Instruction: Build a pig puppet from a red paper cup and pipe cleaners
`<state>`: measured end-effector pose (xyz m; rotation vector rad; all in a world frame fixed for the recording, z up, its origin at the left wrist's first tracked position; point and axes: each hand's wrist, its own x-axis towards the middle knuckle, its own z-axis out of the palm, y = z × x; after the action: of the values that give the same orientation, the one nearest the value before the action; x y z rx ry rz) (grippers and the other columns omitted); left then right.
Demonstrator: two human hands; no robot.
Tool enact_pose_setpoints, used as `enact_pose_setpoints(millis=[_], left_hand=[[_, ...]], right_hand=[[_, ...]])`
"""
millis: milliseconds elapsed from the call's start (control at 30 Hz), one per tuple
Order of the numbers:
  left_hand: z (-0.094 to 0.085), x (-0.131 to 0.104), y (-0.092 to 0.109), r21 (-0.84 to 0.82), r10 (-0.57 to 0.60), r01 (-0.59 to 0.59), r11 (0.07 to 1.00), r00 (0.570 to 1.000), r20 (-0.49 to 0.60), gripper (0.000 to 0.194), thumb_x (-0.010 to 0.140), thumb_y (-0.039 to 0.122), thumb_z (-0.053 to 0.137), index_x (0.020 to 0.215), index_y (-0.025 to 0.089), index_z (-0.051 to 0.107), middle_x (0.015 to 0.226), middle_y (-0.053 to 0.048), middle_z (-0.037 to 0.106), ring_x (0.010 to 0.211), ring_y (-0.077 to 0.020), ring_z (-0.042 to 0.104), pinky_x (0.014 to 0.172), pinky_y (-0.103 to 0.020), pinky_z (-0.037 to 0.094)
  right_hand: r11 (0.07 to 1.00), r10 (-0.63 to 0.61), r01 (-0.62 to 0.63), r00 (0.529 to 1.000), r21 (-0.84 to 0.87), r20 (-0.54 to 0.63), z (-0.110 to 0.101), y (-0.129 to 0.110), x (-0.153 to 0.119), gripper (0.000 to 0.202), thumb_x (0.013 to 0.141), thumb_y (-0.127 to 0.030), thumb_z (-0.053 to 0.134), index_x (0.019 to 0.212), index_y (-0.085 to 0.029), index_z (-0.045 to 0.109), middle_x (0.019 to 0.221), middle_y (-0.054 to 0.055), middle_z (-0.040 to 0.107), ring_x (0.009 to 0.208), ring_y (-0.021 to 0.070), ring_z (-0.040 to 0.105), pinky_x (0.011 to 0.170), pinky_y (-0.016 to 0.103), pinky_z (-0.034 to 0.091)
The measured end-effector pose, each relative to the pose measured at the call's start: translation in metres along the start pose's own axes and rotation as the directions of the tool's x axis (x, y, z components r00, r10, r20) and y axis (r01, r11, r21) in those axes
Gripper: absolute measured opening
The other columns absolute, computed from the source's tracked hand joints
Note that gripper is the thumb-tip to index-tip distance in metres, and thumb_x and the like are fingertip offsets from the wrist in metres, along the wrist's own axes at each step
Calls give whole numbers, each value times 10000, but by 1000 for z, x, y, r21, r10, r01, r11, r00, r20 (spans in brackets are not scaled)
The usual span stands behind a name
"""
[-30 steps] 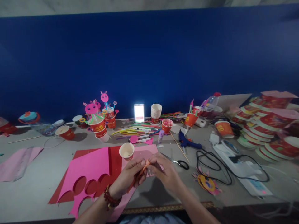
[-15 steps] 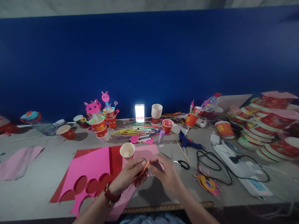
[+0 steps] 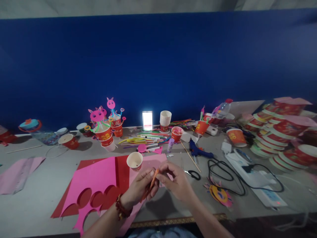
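Orange slender strip (image 3: 154,179) in left hand (image 3: 139,185)

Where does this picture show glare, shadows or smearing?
In the head view, the white rectangle is blown out and blocky, with a blue glow on the wall around it; also in the head view, a soft shadow lies on the table below the left hand and right hand; in that same view, the far-right cups look stretched and smeared.
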<state>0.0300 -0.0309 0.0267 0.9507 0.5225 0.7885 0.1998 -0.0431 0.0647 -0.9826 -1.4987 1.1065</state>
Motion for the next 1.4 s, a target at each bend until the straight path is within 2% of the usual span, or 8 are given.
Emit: enact_pose_setpoints(millis=[200,667,867,1000,1100,1233,1300,1400], left_hand=[[-6,0,-10,-33,-40,42,999,997,65,480,942,618,501,796,164,550,440,42,559,256,-57,354,288,-175,190],[-6,0,-8,-85,-55,67,994,990,132,456,944,592,507,759,176,525,418,55,512,249,-54,312,270,-158,194],[-6,-1,1,-52,-141,151,987,976,163,461,930,592,511,763,165,560,436,19,575,232,-77,375,238,-169,235],[-3,-1,5,9,-188,188,982,975,122,524,887,636,541,681,156,583,435,2,575,248,-78,395,259,-183,243],[2,-2,9,71,-110,111,991,994,-20,568,915,649,500,702,138,628,518,-17,600,359,-100,492,357,-201,350],[10,-4,18,347,174,-124,930,978,-116,423,886,550,651,796,137,660,696,-28,634,627,-133,592,604,-231,456],[12,-4,23,452,217,-146,880,970,-110,385,870,508,695,781,136,656,691,-25,630,636,-128,580,610,-225,440],[13,-4,24,435,190,-103,895,968,-163,427,866,549,678,742,144,624,624,-4,601,544,-108,550,543,-215,421]], right_hand=[[990,31,-32,999,137,15,2,2,1,280,841,-417,754,753,-204,596,775,-6,570,700,152,553,634,260,447],[993,22,-11,996,-119,91,-7,-1,-1,266,887,-409,703,760,-202,593,775,0,592,738,171,544,679,284,404],[995,52,-46,997,-90,63,-5,0,-3,212,874,-398,717,880,-203,636,808,5,619,749,169,570,638,263,413],[993,-21,32,995,-113,102,-5,-1,-1,197,914,-390,681,845,-206,665,792,8,619,730,164,577,642,269,426],[993,-51,57,997,-108,57,-6,1,0,248,919,-404,670,776,-203,647,750,-4,579,675,151,545,628,271,417],[997,-14,14,1000,-79,-3,-7,6,1,282,915,-431,667,760,-198,631,721,-9,573,636,143,523,589,260,392],[996,10,-10,1000,-86,8,-8,7,1,278,915,-426,665,765,-193,638,708,-12,573,629,140,517,580,255,382],[995,33,-30,999,-94,30,-9,5,2,247,905,-406,670,787,-190,657,717,-9,587,660,146,526,610,256,393]])
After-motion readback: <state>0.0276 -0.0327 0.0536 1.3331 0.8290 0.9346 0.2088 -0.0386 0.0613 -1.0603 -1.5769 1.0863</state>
